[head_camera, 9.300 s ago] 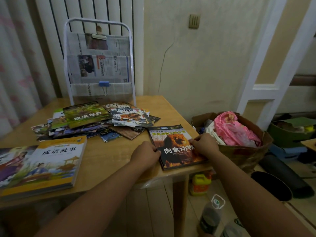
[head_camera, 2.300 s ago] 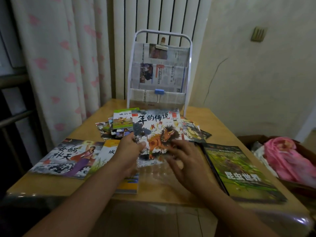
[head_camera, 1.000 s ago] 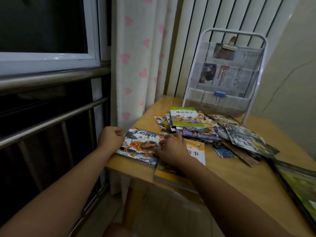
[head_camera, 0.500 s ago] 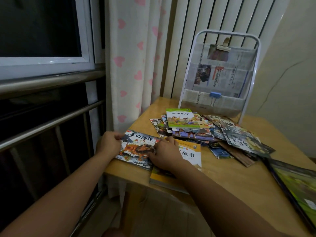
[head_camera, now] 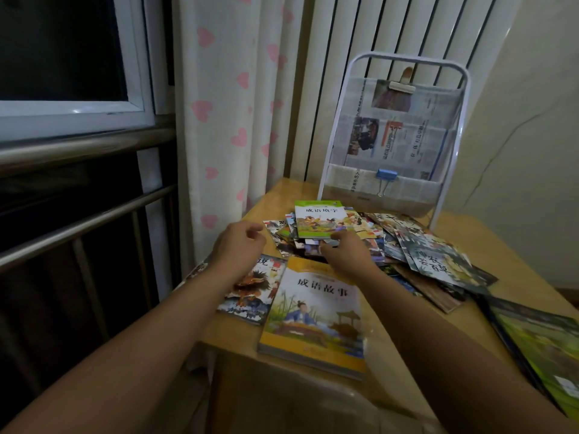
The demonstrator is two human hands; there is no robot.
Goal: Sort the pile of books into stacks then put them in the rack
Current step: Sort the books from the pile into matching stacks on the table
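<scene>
A loose pile of picture books (head_camera: 416, 255) lies mid-table, topped by a green-edged book (head_camera: 319, 219). My right hand (head_camera: 347, 253) reaches to that book's near edge, fingertips touching it. My left hand (head_camera: 239, 245) hovers just left of the pile, fingers loosely curled and holding nothing. Nearer me lie a thick yellow book (head_camera: 313, 314) and, left of it under my left wrist, a thin book with a red beast (head_camera: 253, 291). The white wire rack (head_camera: 451, 170), lined with newspaper, stands at the table's far edge behind the pile.
A large green-covered book (head_camera: 545, 343) lies at the table's right front. The wooden table (head_camera: 488, 245) stands against a heart-print curtain (head_camera: 225, 120) and a metal window rail (head_camera: 78, 223) on the left. A blue binder clip (head_camera: 386, 175) holds the rack's newspaper.
Both hands have let go of the red-beast book, which now lies left of the yellow one, and moved forward to the pile. My right hand reached the green-edged book.
</scene>
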